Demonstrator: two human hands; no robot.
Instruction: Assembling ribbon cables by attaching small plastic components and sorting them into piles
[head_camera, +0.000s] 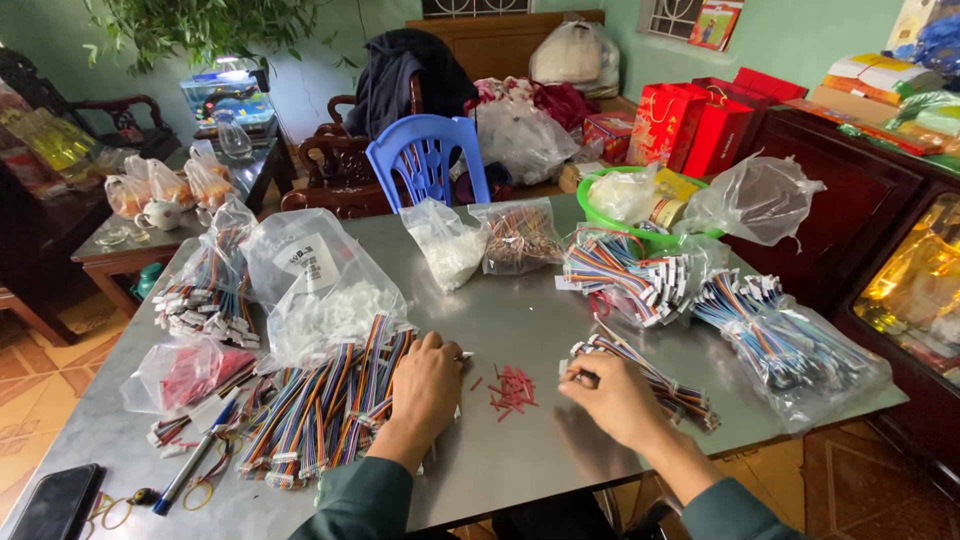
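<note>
Pinching a multicoloured ribbon-cable bundle (645, 380) at its near-right end, the right hand (615, 398) clamps its fingers; it looks light, floppy, best held near connectors. Left hand (425, 385) curls, fingers together, on the near-left cable pile (320, 410).

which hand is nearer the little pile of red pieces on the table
Roughly even, the left slightly nearer. The left hand rests just left of the red pieces; the right hand is just right, on a wire bundle.
</note>
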